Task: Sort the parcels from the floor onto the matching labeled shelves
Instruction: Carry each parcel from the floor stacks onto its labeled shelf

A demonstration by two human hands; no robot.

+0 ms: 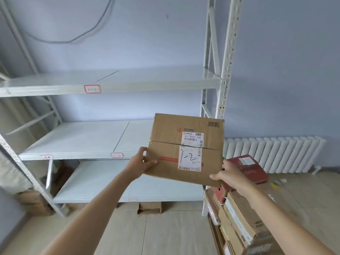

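Observation:
I hold a flat brown cardboard parcel (169, 144) up in front of the white shelving, tilted toward me. Its white shipping label carries a handwritten "1-2". My left hand (142, 162) grips the parcel's lower left edge, thumb on the top face. My right hand (228, 173) grips its lower right corner. The top shelf (147, 83) bears a red-bordered label (92, 89) on its front edge. The middle shelf (73, 140) has a similar label (117, 155) just left of the parcel. The bottom shelf (95, 183) lies below.
A pile of brown parcels (239, 214) with a red box (253, 169) on top sits on the floor at the right. A white shelf upright (226, 70) rises behind the parcel. A radiator (276, 153) lines the right wall. A small carton (150, 207) lies under the bottom shelf.

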